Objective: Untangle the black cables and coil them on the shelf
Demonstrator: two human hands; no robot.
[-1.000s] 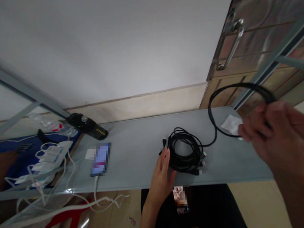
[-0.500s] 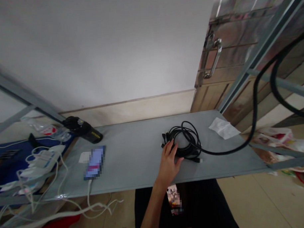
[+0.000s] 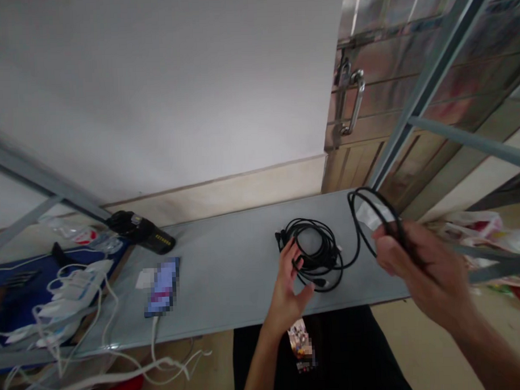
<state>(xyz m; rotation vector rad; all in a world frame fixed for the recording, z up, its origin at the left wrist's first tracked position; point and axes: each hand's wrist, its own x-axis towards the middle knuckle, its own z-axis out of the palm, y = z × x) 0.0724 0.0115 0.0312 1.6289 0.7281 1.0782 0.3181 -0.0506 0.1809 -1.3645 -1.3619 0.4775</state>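
A pile of coiled black cables [image 3: 317, 254] lies on the grey shelf board [image 3: 228, 276]. My left hand [image 3: 291, 288] rests at the pile's left edge, fingers spread and touching the cables. My right hand [image 3: 420, 272] is raised over the board's right end, fingers closed around a loop of one black cable [image 3: 365, 220]. That cable runs down from the loop into the pile. A white paper scrap [image 3: 369, 214] lies behind the loop, partly hidden.
A phone [image 3: 163, 286] with a white charging lead lies on the board's left part, next to a black device [image 3: 139, 229]. White chargers and cords [image 3: 67, 298] tangle at far left. A metal door with a handle [image 3: 354, 100] and grey frame bars stand at right.
My right hand came back into view, lowering the black cable into a small loop near the pile. My left hand stayed at the pile's left edge.
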